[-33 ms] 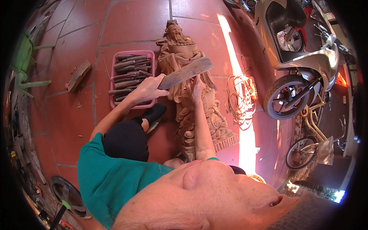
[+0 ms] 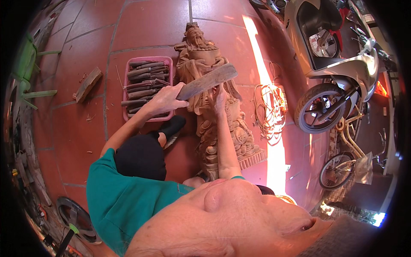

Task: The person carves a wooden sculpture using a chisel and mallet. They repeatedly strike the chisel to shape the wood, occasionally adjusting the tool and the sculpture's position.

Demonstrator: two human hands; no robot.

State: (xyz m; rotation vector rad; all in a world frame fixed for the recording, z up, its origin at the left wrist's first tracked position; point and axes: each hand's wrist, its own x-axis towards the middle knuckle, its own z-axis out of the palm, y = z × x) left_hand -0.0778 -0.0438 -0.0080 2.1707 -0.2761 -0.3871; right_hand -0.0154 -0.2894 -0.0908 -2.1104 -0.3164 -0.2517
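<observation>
A carved wooden statue (image 2: 205,55) of a bearded figure in robes lies on its back on the tiled floor, its head pointing away from me. My left hand (image 2: 168,99) is closed around one end of a flat, worn wooden bat (image 2: 209,80), which slants up to the right across the statue's middle. Just below the bat, my right hand (image 2: 218,100) rests close over the statue's front with curled fingers. The bat covers part of those fingers, and what they hold is hidden.
Left of the statue, a pink plastic basket (image 2: 127,81) holds several dark-handled carving tools (image 2: 145,83). A wood block (image 2: 88,85) and a green chair (image 2: 26,73) are further left. Coiled cord (image 2: 270,112), a scooter (image 2: 334,64) and a bicycle (image 2: 338,171) are on the right.
</observation>
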